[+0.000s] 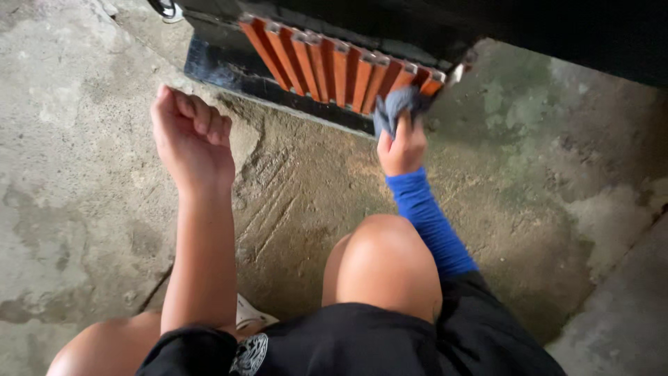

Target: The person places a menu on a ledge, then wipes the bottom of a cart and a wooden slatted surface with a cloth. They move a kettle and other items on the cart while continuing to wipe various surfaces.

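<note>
My right hand (401,147), in a blue sleeve, grips a bunched grey cloth (395,106) and presses it against the right end of a row of orange slats (334,66) set in a black frame (229,73). Raised over the concrete floor left of the slats, my left hand (191,136) is curled into a loose fist and holds nothing. My bare knees fill the lower part of the view.
Worn concrete floor (83,174) with a sandy patch below the slats and greenish stains at the right. A dark object spans the top of the view above the slats. A white shoe (248,315) shows near my left leg.
</note>
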